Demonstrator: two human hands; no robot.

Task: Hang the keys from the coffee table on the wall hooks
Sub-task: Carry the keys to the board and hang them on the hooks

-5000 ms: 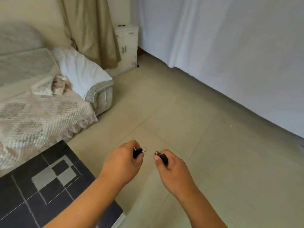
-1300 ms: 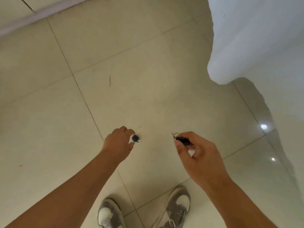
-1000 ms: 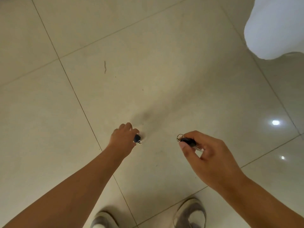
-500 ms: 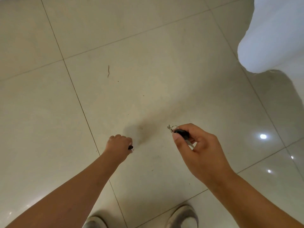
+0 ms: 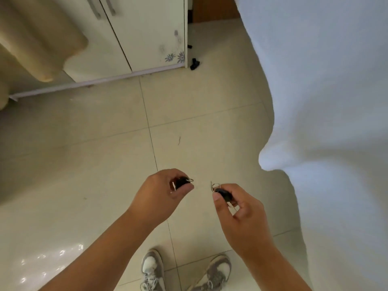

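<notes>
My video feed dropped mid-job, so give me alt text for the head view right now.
Each hand pinches a small black key with a metal ring: left hand with left key, right hand with right key, held apart above a beige tiled floor. A white cabinet stands ahead; no wall hooks are visible.

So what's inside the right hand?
The right hand pinches a black key fob, its metal ring poking out above the thumb. A thin metal part shows below; the rest is covered by fingers.

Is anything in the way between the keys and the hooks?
Can't tell: no hooks are in view. Each hand already holds a key, left hand and right hand, over bare floor, with a cabinet ahead.
</notes>
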